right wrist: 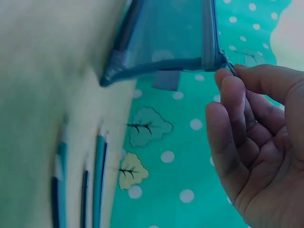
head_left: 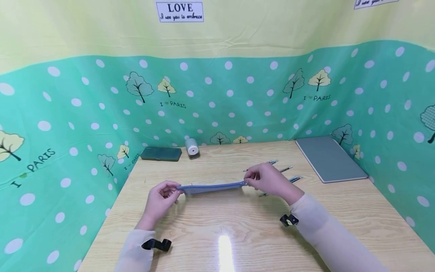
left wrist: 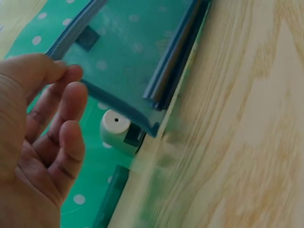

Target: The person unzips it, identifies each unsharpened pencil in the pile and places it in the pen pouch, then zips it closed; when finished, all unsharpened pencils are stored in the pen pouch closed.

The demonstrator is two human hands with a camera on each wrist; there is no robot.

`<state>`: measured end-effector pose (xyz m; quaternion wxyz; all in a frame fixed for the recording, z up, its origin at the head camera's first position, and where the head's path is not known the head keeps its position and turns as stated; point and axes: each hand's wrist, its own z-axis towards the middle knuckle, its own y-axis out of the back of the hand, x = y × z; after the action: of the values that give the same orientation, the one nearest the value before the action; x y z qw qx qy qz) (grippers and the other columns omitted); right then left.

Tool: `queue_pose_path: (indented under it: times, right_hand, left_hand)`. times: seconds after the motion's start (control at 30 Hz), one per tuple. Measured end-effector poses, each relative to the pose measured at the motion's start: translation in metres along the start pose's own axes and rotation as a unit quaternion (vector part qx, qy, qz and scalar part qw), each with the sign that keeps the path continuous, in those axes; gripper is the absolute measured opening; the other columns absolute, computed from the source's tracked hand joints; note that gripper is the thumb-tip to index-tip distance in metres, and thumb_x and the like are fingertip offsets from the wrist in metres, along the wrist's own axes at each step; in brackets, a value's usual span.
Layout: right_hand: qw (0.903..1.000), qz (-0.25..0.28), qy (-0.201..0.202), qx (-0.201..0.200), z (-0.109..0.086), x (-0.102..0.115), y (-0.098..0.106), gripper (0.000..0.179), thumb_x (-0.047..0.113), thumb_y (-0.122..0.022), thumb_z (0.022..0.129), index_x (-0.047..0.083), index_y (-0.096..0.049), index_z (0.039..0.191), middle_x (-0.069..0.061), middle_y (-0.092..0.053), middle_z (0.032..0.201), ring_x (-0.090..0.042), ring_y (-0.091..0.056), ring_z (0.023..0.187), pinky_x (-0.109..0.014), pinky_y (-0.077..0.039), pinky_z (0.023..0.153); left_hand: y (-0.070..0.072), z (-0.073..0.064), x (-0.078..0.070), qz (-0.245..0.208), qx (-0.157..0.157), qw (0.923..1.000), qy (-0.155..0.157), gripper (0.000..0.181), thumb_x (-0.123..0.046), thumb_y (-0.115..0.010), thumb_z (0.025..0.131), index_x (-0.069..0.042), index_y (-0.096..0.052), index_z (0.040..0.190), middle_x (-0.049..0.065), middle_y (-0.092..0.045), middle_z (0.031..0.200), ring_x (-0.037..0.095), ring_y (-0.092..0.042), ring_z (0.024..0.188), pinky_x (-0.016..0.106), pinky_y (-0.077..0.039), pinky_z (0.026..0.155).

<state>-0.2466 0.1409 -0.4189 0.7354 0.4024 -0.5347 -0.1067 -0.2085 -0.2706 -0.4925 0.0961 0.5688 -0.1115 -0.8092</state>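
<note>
A blue see-through mesh zipper pouch (head_left: 212, 189) is held up above the wooden table, zipper edge on top. My left hand (head_left: 160, 202) pinches its top left corner between thumb and index finger, the other fingers loosely curled. At the opposite end, my right hand (head_left: 270, 180) pinches the small zipper pull (right wrist: 230, 67) with thumb and fingertips. Long slim dark shapes (left wrist: 173, 57) lie along the pouch bottom in the left wrist view; whether they are inside it I cannot tell. Several pencils (right wrist: 98, 175) lie on the table beside and partly behind my right hand.
A dark green case (head_left: 161, 154) lies at the back left. Next to it is a small grey-green cylinder (head_left: 192, 146) with a white holed end. A grey flat board or notebook (head_left: 329, 158) lies at the back right. Dotted green cloth (head_left: 234, 113) hangs around the table.
</note>
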Motion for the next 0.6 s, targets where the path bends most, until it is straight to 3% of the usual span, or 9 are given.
queue_pose_path:
  times: [0.13, 0.4, 0.6]
  right_hand:
    - [0.9995, -0.016, 0.024, -0.011, -0.01, -0.001, -0.011, 0.004, 0.017, -0.076, 0.096, 0.019, -0.079, 0.094, 0.012, -0.067, 0.078, -0.012, -0.061, 0.064, -0.03, -0.052, 0.057]
    - [0.9996, -0.001, 0.027, 0.008, -0.024, -0.006, -0.026, 0.006, 0.019, -0.078, 0.096, 0.022, -0.078, 0.09, 0.012, -0.068, 0.078, -0.01, -0.06, 0.065, -0.027, -0.05, 0.057]
    - [0.999, -0.007, 0.027, 0.034, -0.029, -0.009, -0.034, 0.005, 0.02, -0.079, 0.095, 0.022, -0.077, 0.091, 0.015, -0.068, 0.079, -0.008, -0.063, 0.071, -0.029, -0.054, 0.063]
  left_hand:
    - [0.006, -0.004, -0.001, 0.015, 0.022, 0.9996, 0.011, 0.025, -0.008, -0.085, 0.087, -0.007, -0.074, 0.109, 0.012, -0.073, 0.089, 0.019, -0.065, 0.064, 0.028, -0.053, 0.054]
    - [0.015, -0.009, 0.001, 0.018, 0.071, 0.997, 0.024, 0.016, -0.017, -0.079, 0.095, -0.009, -0.075, 0.109, 0.019, -0.075, 0.092, 0.033, -0.067, 0.067, 0.033, -0.056, 0.056]
    - [0.021, -0.009, 0.006, 0.041, 0.107, 0.993, 0.029, 0.015, -0.018, -0.082, 0.093, -0.013, -0.077, 0.106, 0.018, -0.074, 0.088, 0.017, -0.061, 0.061, 0.028, -0.05, 0.052]
